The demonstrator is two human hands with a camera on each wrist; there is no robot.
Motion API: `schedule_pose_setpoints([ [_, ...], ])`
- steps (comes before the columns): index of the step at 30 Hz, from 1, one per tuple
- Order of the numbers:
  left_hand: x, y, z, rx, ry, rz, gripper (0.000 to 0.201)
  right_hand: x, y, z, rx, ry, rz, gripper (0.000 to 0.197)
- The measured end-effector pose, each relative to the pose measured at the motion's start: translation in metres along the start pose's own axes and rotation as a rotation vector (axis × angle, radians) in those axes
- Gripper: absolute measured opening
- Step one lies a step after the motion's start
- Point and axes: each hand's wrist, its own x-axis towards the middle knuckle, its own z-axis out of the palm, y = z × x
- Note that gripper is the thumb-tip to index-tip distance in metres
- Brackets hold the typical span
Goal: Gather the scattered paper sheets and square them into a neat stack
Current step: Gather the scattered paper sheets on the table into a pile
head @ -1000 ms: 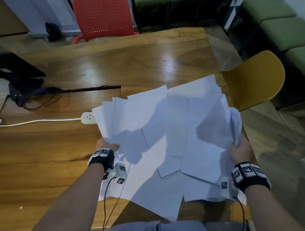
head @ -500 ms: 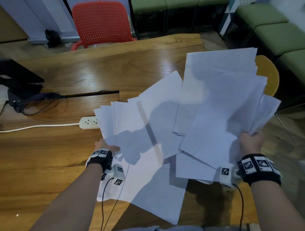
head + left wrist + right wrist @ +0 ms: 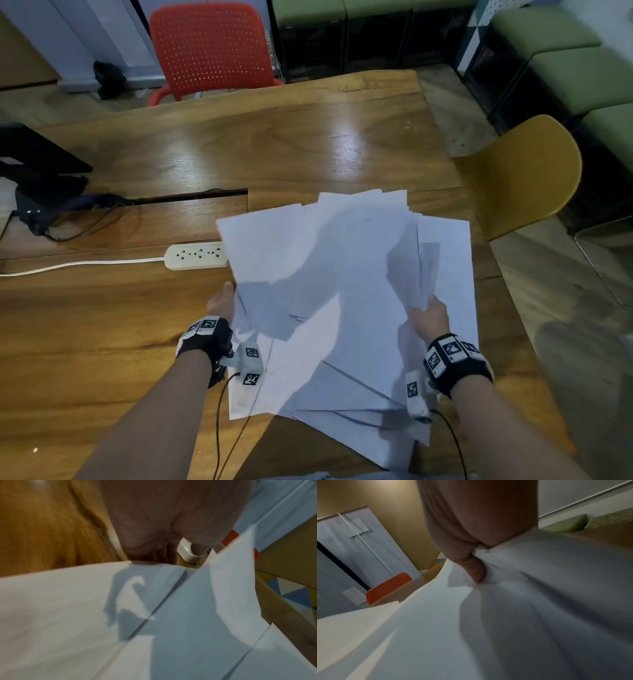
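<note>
Wooden table [image 3: 102,308] fills most of the head view, with a red chair [image 3: 209,48] at the far side, a yellow chair [image 3: 524,178] at the right and a white power strip [image 3: 195,255] lying just left of our work. We have the paper sheets [image 3: 325,274] gathered into one loose, fanned pile near the right edge of the table, its far corners splayed and its near corners poking out unevenly.

Our right hand [image 3: 428,318] grips a sheaf of sheets on the right side of the pile, thumb [image 3: 476,572] pressed down on the top sheet so the paper buckles under it. Our left hand [image 3: 221,303] is at the pile's left edge; from the head view the fingers are hidden under the paper, and the left wrist view is too close and blurred, so we cannot tell whether it is pinching the sheets or only bracing them.

We judge the gathering is mostly finished and squaring is still ahead. To do it well, we want both hands on opposite long edges with a loose hold, so the sheets can slide against each other. Then we stand the pile on one edge and tap it on the table, turn it and tap the other edge. Squeezing hard, as the right thumb does, is likely to crease sheets and lock the fan in place. We should also mind the table's right edge, where loose sheets could slip off.
</note>
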Motion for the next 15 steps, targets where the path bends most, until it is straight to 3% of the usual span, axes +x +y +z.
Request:
schedule_pose_setpoints([
  [2, 0.009, -0.001, -0.002, -0.031, -0.063, -0.002, 0.090, 0.002, 0.003, 0.002, -0.016, -0.101, 0.025, 0.031],
  [4, 0.009, 0.003, 0.000, -0.005, -0.123, 0.033, 0.093, 0.001, 0.003, 0.005, -0.043, -0.238, 0.026, 0.028],
  [6, 0.006, 0.004, 0.005, 0.052, -0.126, 0.058, 0.104, 0.000, 0.002, 0.006, -0.067, -0.295, -0.019, 0.036],
  [8, 0.007, 0.005, 0.008, 0.096, -0.086, 0.068, 0.106, 0.002, 0.001, 0.001, -0.072, -0.179, -0.091, 0.036],
  [11, 0.005, 0.010, 0.013, 0.140, -0.013, 0.107, 0.074, 0.007, 0.003, -0.011, -0.158, 0.054, -0.133, 0.028],
  [13, 0.006, 0.013, 0.019, 0.171, -0.005, 0.129, 0.063, 0.007, 0.003, -0.013, -0.180, 0.072, -0.134, 0.008],
  [15, 0.007, 0.014, 0.029, 0.254, -0.034, 0.187, 0.061, 0.008, 0.005, -0.006, -0.230, -0.005, -0.157, 0.019],
])
